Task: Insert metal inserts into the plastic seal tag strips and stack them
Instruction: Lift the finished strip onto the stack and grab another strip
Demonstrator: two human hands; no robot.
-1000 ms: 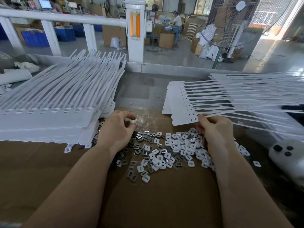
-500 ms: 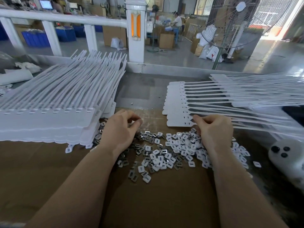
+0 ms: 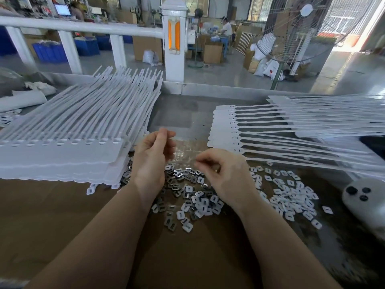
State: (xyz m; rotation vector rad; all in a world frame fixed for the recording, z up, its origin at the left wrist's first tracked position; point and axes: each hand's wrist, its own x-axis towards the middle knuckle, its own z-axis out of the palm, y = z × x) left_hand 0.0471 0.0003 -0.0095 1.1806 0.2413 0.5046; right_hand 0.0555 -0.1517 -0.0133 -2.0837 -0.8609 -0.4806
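Since half a second ago the right hand (image 3: 227, 176) has let go of the strip sheet on the right (image 3: 225, 128) and drawn back toward the middle, and the left hand (image 3: 152, 159) has lifted off the pile. Both hands now hover above the loose metal inserts (image 3: 191, 192). The right hand's fingers are curled, thumb and forefinger tips pressed close together; whether an insert sits between them cannot be told through the blur. The left hand is half closed with its fingers pointing up, and whether it holds anything cannot be told either.

The inserts lie scattered on a brown cardboard sheet (image 3: 62, 215), running under both wrists and out to the right. A tall stack of finished strips (image 3: 68, 147) sits just left of the left hand, its near edge overhanging a few inserts. The unfilled sheet fans out to the right, its tag ends well clear of the right hand. A white rounded object with dark buttons (image 3: 362, 197) rests at the far right edge.

Between the two stacks the grey tabletop (image 3: 183, 115) is bare up to its raised metal rim (image 3: 218, 90). Beyond that rim is a white railing post (image 3: 174, 38), a standing fan (image 3: 291, 34), and a workshop floor with boxes.
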